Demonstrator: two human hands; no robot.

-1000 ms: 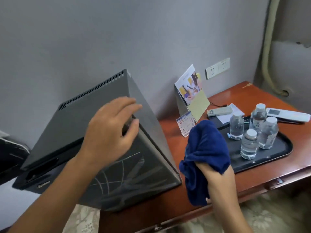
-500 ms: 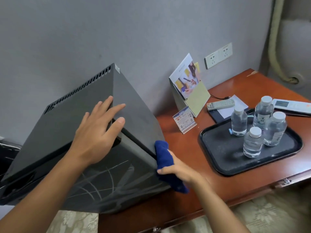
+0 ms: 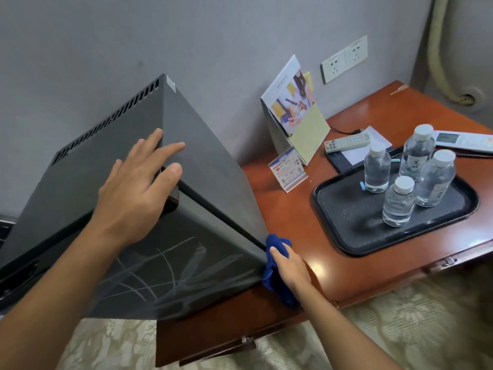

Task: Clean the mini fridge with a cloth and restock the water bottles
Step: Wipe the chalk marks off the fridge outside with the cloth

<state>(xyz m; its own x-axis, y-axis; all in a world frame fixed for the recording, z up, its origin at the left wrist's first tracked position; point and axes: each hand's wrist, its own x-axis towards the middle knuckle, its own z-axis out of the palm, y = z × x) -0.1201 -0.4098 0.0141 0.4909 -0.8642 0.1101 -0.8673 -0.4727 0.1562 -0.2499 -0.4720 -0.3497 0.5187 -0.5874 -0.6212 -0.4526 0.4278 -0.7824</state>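
- While the cleaning is only getting under way, the mini fridge [image 3: 112, 209] is sitting closed at the left and centre of the frame, its door facing the lower part of the picture.
- The left hand [image 3: 136, 193] is resting flat and open on the fridge's top front corner, fingers spread, gripping nothing; it seems to be steadying the cabinet.
- The right hand [image 3: 289, 265] is closing around a bunched blue cloth [image 3: 274, 263] and pressing it against the fridge's lower right edge, just right of centre, where the side panel meets the door.
- Streaks are showing on the dark door front in the lower centre; whether they are wipe marks or reflections I cannot tell.
- Judging from this, the outside wipe is in progress, and the inside is not yet being touched, since the door is shut.
- 4 water bottles [image 3: 410, 180] are standing upright, capped, on a black tray [image 3: 346, 236] at the right of the frame, well apart from the fridge.
- Restocking is therefore still waiting: all 4 are out on the wooden desk [image 3: 306, 225], none in the fridge as far as can be seen.
- Behind the tray, 2 remotes and a card stand are lying untouched in the upper right.
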